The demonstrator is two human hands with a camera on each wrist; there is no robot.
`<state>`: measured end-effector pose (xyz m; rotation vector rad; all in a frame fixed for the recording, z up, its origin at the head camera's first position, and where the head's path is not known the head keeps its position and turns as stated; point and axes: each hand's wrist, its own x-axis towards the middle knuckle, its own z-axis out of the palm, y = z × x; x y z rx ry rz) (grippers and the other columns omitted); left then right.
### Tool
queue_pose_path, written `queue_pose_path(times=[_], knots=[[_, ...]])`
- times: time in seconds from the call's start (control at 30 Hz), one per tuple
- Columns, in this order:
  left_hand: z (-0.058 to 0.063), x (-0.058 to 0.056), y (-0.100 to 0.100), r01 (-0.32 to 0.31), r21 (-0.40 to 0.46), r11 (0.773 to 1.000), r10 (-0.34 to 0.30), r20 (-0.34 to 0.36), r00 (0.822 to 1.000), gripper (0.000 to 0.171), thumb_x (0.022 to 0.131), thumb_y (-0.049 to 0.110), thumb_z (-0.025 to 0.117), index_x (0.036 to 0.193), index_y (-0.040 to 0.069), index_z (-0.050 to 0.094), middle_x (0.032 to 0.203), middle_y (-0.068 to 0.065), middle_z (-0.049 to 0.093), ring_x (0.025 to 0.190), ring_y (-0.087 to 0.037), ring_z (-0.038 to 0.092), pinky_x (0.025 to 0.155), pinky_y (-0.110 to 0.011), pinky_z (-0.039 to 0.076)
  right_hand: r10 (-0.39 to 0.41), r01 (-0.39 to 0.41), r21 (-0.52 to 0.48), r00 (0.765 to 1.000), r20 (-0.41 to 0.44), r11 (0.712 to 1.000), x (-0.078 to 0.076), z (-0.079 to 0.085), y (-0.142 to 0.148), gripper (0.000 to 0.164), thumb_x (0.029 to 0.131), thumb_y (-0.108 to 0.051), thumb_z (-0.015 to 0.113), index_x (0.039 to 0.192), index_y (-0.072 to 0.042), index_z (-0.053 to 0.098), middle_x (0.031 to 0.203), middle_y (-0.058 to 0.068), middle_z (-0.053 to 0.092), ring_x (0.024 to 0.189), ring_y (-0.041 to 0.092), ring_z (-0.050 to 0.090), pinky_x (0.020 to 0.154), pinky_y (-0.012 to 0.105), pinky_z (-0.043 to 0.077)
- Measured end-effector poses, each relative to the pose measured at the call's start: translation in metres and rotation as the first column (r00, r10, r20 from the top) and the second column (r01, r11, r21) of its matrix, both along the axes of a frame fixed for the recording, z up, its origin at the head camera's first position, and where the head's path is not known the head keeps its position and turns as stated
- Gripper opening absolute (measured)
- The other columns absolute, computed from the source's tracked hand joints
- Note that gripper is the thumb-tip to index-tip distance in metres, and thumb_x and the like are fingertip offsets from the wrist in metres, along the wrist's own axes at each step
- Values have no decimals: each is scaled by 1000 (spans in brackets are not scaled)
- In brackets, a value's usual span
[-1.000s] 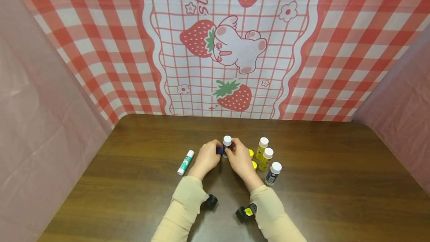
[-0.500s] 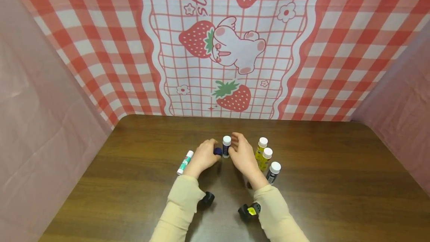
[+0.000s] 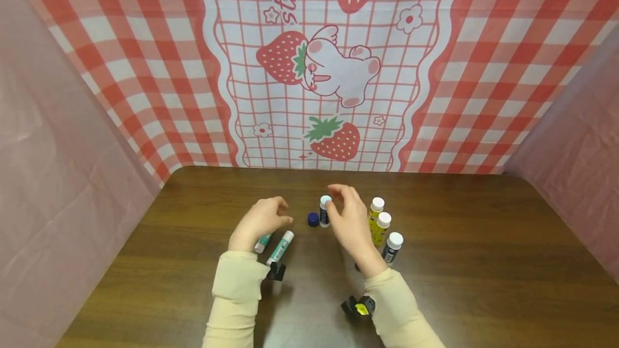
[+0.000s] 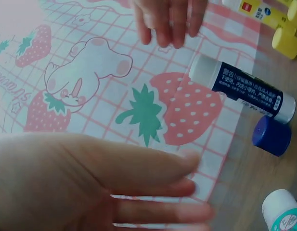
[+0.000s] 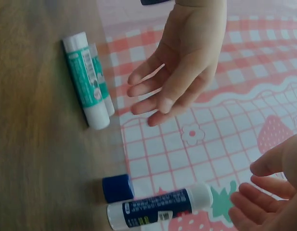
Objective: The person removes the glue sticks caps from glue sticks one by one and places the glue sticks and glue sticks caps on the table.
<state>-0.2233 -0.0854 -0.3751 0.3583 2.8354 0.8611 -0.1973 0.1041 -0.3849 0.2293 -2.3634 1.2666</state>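
Note:
A navy glue stick (image 3: 324,217) with white ends stands upright on the table, a small dark blue cap (image 3: 313,219) close at its left. My right hand (image 3: 350,222) is just right of the glue stick, fingers loosely bent; a gap shows between them in the right wrist view, where the glue stick (image 5: 158,209) and cap (image 5: 118,188) also appear. To the left, my left hand (image 3: 261,220) hovers with relaxed fingers and nothing in them. Beneath it lie two green-and-white glue sticks (image 3: 280,248), one partly hidden by the hand.
Two yellow bottle-like sticks (image 3: 381,230) with white tops stand right of my right hand, with a dark white-topped one (image 3: 393,248) nearer. Yellow caps (image 4: 286,42) show in the left wrist view. A strawberry-print cloth (image 3: 333,69) hangs behind the wooden table (image 3: 483,240).
My right hand has let go of the navy glue stick and drawn slightly back. My left hand has moved left from the blue cap, and a second green glue stick has come into view.

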Motion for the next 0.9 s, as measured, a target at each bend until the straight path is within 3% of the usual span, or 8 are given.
queue_pose_path(times=[0.1, 0.2, 0.37, 0.57, 0.7, 0.9], knots=[[-1, 1, 2, 27, -55, 998, -25, 24, 999, 32, 80, 22, 67, 105, 3, 61, 95, -8, 65, 85, -20, 61, 74, -36, 49, 18, -17, 9, 998, -54, 1000, 2, -1, -5, 21, 81, -5, 61, 102, -5, 62, 97, 8, 61, 91, 23, 60, 82, 37, 47], [-2, 2, 4, 45, -82, 996, -43, 25, 999, 27, 78, 21, 69, 98, 3, 63, 89, -6, 65, 78, -18, 59, 69, -34, 48, 50, -49, 26, 997, -52, 998, 4, -1, -8, 14, 82, -4, 61, 95, -6, 63, 91, 5, 62, 84, 19, 61, 77, 35, 49], [-2, 6, 4, 54, -124, 991, -44, 77, 996, 22, 77, 21, 70, 89, 4, 63, 83, -4, 63, 70, -16, 56, 62, -31, 46, 127, -128, 44, 991, 33, 991, 7, -3, -15, 11, 83, -4, 60, 92, -9, 64, 86, 1, 62, 75, 11, 58, 68, 28, 49], [-1, 9, 0, 60, -136, 989, -45, 111, 993, 26, 77, 21, 71, 93, 3, 62, 85, -5, 63, 71, -16, 56, 62, -32, 46, 243, -251, 43, 960, 142, 967, 9, -13, -25, 9, 85, -8, 59, 92, -11, 64, 85, 0, 64, 73, 8, 58, 65, 22, 47], [-6, 8, 0, 68, -131, 989, -56, 97, 994, 23, 79, 19, 68, 93, 2, 63, 85, -6, 64, 73, -17, 57, 64, -32, 46, 272, -303, 126, 938, 213, 945, 10, -24, -31, 6, 84, -8, 58, 89, -10, 63, 80, 0, 64, 70, 9, 57, 62, 21, 46], [-19, 3, 4, 46, -101, 994, -41, 46, 998, 19, 84, 18, 62, 94, 3, 63, 86, -7, 64, 73, -17, 57, 67, -33, 47, 248, -340, 286, 917, 313, 896, 16, -38, -40, 4, 81, -13, 61, 83, -9, 60, 71, -1, 62, 63, 8, 56, 56, 22, 43]])
